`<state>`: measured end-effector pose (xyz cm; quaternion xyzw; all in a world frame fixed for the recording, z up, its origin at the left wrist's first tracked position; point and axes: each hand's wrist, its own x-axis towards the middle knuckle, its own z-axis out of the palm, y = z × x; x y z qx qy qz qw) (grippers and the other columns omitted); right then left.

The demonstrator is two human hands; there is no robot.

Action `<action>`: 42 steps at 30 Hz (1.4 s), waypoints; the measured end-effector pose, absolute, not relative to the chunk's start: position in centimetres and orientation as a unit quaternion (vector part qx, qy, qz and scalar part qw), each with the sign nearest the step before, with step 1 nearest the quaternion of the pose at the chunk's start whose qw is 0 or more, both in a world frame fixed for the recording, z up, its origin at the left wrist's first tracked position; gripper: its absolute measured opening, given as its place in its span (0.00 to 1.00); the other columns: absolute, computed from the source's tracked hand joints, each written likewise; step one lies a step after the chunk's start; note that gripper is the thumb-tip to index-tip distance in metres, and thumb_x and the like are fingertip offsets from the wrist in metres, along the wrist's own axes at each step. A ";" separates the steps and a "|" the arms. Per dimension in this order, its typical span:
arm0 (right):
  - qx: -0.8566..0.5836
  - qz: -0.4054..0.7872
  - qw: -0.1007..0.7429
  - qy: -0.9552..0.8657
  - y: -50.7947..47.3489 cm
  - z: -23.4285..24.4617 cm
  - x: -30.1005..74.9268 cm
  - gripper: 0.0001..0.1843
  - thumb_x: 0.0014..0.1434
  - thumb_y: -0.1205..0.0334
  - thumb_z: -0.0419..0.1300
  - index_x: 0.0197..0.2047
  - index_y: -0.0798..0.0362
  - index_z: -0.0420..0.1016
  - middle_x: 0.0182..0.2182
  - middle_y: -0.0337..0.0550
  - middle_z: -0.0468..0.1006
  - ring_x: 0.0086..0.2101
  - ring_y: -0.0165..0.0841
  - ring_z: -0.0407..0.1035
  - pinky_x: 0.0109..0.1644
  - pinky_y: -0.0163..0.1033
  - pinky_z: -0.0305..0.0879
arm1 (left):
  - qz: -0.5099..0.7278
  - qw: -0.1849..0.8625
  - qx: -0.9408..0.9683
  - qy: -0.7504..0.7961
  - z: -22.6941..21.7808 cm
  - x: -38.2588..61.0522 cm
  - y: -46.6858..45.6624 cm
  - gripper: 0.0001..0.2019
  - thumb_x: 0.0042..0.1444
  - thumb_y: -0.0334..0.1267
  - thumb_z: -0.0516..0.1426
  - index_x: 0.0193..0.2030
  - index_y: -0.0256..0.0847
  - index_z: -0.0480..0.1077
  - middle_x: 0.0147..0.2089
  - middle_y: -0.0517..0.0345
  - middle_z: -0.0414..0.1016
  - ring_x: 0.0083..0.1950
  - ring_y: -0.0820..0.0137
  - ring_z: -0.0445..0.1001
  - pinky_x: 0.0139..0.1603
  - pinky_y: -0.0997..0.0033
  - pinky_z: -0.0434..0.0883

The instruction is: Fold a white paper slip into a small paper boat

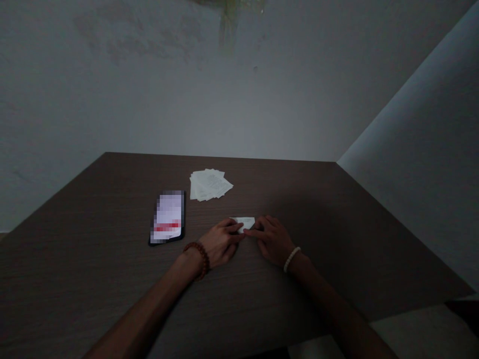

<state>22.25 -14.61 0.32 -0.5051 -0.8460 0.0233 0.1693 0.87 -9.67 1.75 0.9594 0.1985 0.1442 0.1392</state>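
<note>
Dim room: table (pixel 112 209), stained wall (pixel 232 109)

Reddish-brown beaded bracelet (pixel 205 258) left, pale beaded bracelet (pixel 290 257) right

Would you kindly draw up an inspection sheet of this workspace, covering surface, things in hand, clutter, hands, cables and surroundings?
Surface: brown wood-grain table, dimly lit, shadowed beyond the right hand.
Things in hand: small white piece of paper, apparently folded, on the table.
Clutter: overlapping white paper sheets with faint print; black-edged rectangular smartphone, screen lit but pixelated, left of them.
Hands: left hand, brown beaded bracelet, and right hand, pale beaded bracelet, both with fingers at the small paper.
Cables: nothing seen.
Surroundings: stained grey wall behind the table.
</note>
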 end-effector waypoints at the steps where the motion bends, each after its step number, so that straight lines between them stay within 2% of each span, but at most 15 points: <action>1: -0.517 0.022 0.169 -0.839 -14.6 0.4 22.2 0.27 0.53 0.74 0.57 0.53 0.40 0.72 0.38 0.44 0.66 0.39 0.37 0.58 0.44 0.43 0.55 | 0.144 0.137 0.960 0.199 1.7 0.9 -9.7 0.17 0.54 0.28 0.51 0.49 0.38 0.72 0.54 0.48 0.70 0.56 0.59 0.64 0.56 0.57 0.67; 8: -0.593 0.000 0.157 -0.789 -14.2 0.7 22.8 0.18 0.57 0.68 0.57 0.48 0.43 0.75 0.36 0.45 0.67 0.39 0.38 0.59 0.43 0.42 0.55 | 0.168 0.130 0.956 0.201 1.0 0.9 -9.6 0.15 0.54 0.30 0.52 0.47 0.37 0.73 0.54 0.48 0.70 0.54 0.59 0.65 0.55 0.59 0.67; 14: -0.602 -0.011 0.173 -0.779 -13.8 0.6 22.3 0.11 0.59 0.63 0.57 0.43 0.47 0.77 0.36 0.44 0.69 0.40 0.37 0.61 0.44 0.42 0.57 | 0.189 0.120 0.954 0.200 0.7 1.0 -9.7 0.14 0.55 0.31 0.53 0.45 0.37 0.74 0.53 0.46 0.71 0.53 0.59 0.66 0.54 0.58 0.68; 20: -0.583 0.002 0.169 -0.794 -12.1 1.0 21.8 0.12 0.59 0.52 0.59 0.34 0.52 0.76 0.35 0.44 0.72 0.39 0.36 0.63 0.44 0.41 0.58 | 0.244 0.125 0.935 0.223 -0.1 1.2 -9.3 0.12 0.62 0.35 0.50 0.37 0.39 0.76 0.42 0.53 0.78 0.44 0.65 0.70 0.48 0.63 0.70; 22: -0.571 0.020 0.166 -0.804 -11.4 1.1 21.7 0.13 0.58 0.51 0.61 0.35 0.52 0.76 0.36 0.44 0.72 0.40 0.36 0.63 0.44 0.40 0.59 | 0.273 0.132 0.921 0.246 -0.5 1.1 -8.9 0.12 0.63 0.36 0.51 0.36 0.39 0.75 0.39 0.54 0.78 0.42 0.66 0.71 0.45 0.66 0.70; 25: -0.552 0.045 0.169 -0.815 -10.8 1.0 21.3 0.16 0.58 0.50 0.61 0.43 0.51 0.76 0.38 0.45 0.72 0.41 0.36 0.64 0.47 0.40 0.59 | 0.266 0.123 0.914 0.282 -1.0 1.0 -8.5 0.11 0.62 0.36 0.52 0.34 0.38 0.74 0.34 0.54 0.77 0.39 0.66 0.71 0.42 0.67 0.71; 29: -0.549 0.060 0.181 -0.814 -10.8 0.9 20.9 0.16 0.58 0.52 0.61 0.47 0.50 0.75 0.39 0.45 0.71 0.42 0.36 0.63 0.47 0.40 0.60 | 0.265 0.106 0.899 0.332 -1.0 0.8 -8.4 0.07 0.59 0.36 0.55 0.39 0.38 0.72 0.42 0.51 0.76 0.44 0.63 0.70 0.47 0.63 0.70; 32: -0.551 0.058 0.184 -0.812 -11.1 0.9 20.8 0.15 0.58 0.52 0.61 0.45 0.50 0.75 0.40 0.44 0.71 0.42 0.36 0.63 0.47 0.41 0.60 | 0.262 0.097 0.892 0.356 -0.8 0.8 -8.5 0.11 0.57 0.37 0.57 0.46 0.37 0.71 0.46 0.50 0.74 0.50 0.59 0.67 0.52 0.57 0.69; 42: -0.571 0.037 0.204 -0.794 -11.3 1.0 20.6 0.15 0.55 0.50 0.63 0.40 0.52 0.75 0.38 0.45 0.70 0.42 0.38 0.63 0.45 0.43 0.60 | 0.258 0.104 0.885 0.373 -0.7 0.7 -8.5 0.11 0.57 0.38 0.57 0.45 0.36 0.70 0.46 0.48 0.73 0.48 0.60 0.68 0.49 0.58 0.70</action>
